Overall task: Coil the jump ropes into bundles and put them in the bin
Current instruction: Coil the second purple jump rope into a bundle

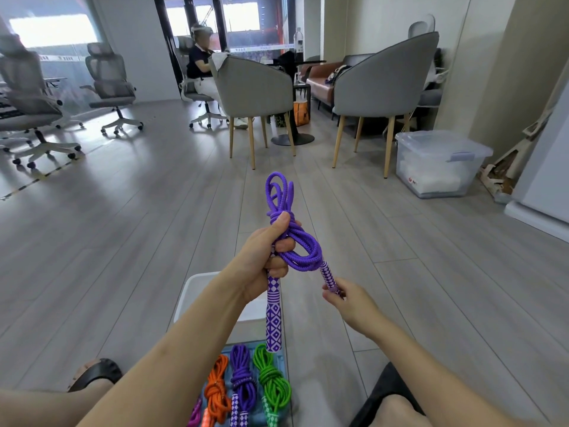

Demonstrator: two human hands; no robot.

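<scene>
Looking down, we lose most of the white plastic bin behind our left forearm, and the coiled ropes below are cut off by the frame's edge. Our left hand grips the purple braided jump rope with its patterned handle, held above the floor. Our right hand pinches the second handle.
</scene>
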